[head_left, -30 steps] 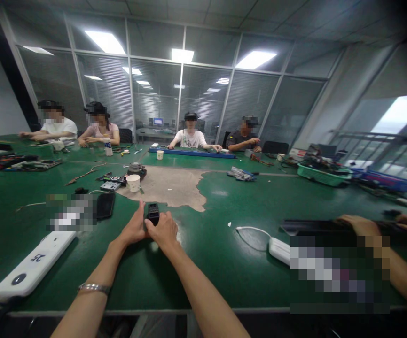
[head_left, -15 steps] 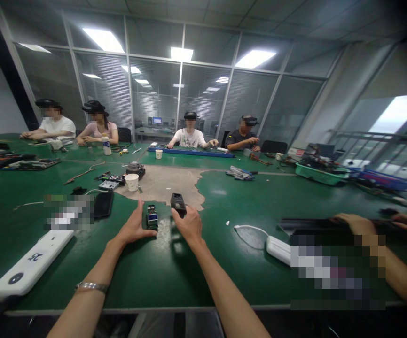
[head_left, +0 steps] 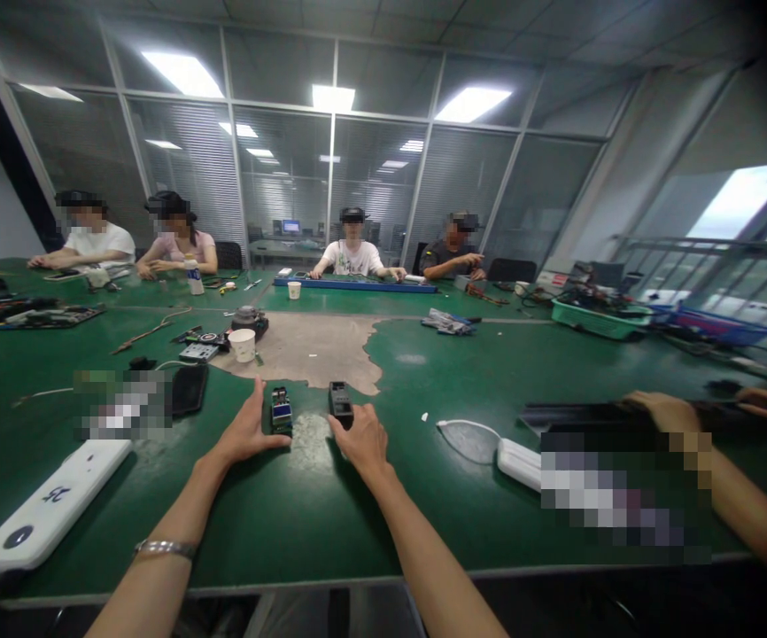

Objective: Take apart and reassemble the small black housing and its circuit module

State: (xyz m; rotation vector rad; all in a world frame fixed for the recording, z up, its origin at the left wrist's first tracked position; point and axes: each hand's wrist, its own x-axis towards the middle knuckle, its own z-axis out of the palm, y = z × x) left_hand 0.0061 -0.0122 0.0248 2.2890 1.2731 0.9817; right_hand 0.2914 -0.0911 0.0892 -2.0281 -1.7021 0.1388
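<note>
Step in hand (judged): module & casing handled as separate pcs. Circuit-board module (head_left: 281,413) is half ringed by L hand (head_left: 247,431), which is spread in an L, thumb at module's near end; firm grip vs. light touch can't be told. Black casing (head_left: 339,399) is pinched in R hand (head_left: 365,441), approx. level w/ module. Hands are well apart, gap between. For next move, module would prob. need to be steadied by its edges, exposed parts not pressed, casing kept square.

Containers: casing looks hollow, inside not clear. Paper cup (head_left: 242,351) is placed just beyond L hand, contents hidden. Green basket (head_left: 596,324), far beyond R hand to R, is heaped w/ cables & misc. parts; blue tray (head_left: 722,330) is seen past it, contents unclear.
</note>
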